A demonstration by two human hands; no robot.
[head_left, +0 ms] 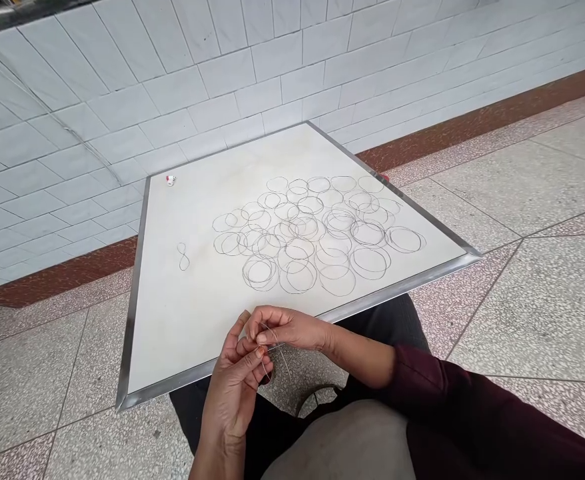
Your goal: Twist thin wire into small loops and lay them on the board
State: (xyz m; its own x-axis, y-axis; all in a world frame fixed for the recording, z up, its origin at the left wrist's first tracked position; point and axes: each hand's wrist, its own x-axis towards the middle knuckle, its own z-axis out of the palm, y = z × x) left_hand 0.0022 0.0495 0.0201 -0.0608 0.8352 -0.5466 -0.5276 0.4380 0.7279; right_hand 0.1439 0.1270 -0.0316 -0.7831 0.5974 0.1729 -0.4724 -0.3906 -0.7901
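Observation:
At the near edge of the white table, my left hand (235, 383) and my right hand (290, 328) come together, both with fingers pinched on one thin wire (286, 363). The wire curves over my right fingers, and a loose end hangs below them. Just where it crosses between the fingertips is hidden. Beyond my hands, many thin wire rings (300, 258) lie flat and overlapping across the middle and right of the table. A small figure-eight of wire (183, 257) lies apart from them on the left.
The table (167, 327) has a metal-edged rim (402, 290) and stands against a white tiled wall (242, 67). A small red and white object (171, 180) sits near its far left corner. My legs (397, 327) are under the near edge, above a speckled floor (547, 313).

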